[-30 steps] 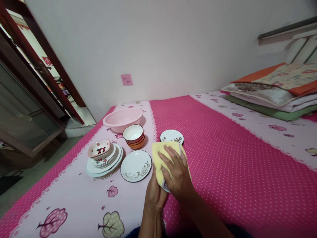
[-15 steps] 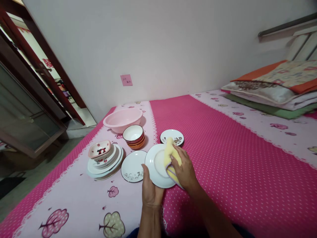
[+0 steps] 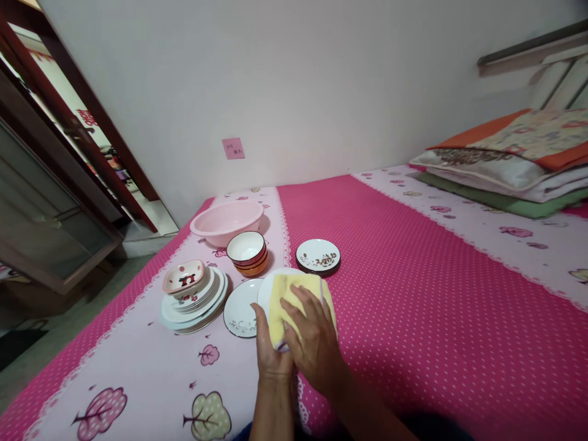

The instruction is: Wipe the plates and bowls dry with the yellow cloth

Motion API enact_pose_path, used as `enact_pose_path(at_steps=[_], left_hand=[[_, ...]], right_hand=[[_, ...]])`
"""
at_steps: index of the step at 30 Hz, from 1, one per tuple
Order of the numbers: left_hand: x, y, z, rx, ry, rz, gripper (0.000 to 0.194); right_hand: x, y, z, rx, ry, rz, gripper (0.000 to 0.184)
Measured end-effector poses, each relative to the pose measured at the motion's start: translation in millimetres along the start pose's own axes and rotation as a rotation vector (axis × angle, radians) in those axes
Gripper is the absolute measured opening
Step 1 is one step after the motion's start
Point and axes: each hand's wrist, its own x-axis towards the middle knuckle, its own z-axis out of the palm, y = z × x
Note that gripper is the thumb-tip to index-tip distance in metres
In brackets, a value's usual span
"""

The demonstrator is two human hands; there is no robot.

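Observation:
My left hand grips the near edge of a white plate held above the bed. My right hand presses a yellow cloth flat against the plate's face, covering most of it. A flower-patterned plate lies just left of the held plate, partly hidden by it. A smaller patterned plate sits behind my hands.
A stack of plates topped by a small rectangular dish stands at the left. Stacked bowls and a pink basin lie beyond. Folded quilts rest at the far right on the pink bedsheet.
My right hand slid the cloth from the plate's right edge back across its face, covering it again. The plate shifted slightly left and nearer.

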Motion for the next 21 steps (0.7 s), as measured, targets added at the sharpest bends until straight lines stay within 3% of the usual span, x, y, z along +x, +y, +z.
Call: enact_pose_path(at_steps=[5,10,13,18,21], left_hand=[[-1,-20,3.2,0.02,-0.031,-0.093,0.047],[1,-41,3.6,0.028,-0.157,-0.119,0.042],[-5,-42,5.3,0.197,-0.176,-0.073,0.046],[-18,-35,10.1,0.54,-0.123,0.013,0.059],[-24,-28,12.8,0.689,-0.105,0.036,0.058]], right_hand=[[7,17,-4,-0.01,0.005,-0.045,0.043],[19,54,-13,-0.011,0.135,0.076,0.039],[24,76,-21,0.185,0.198,0.19,0.041],[24,100,-29,0.673,0.27,0.611,0.041],[24,106,-30,0.71,0.352,0.612,0.051]])
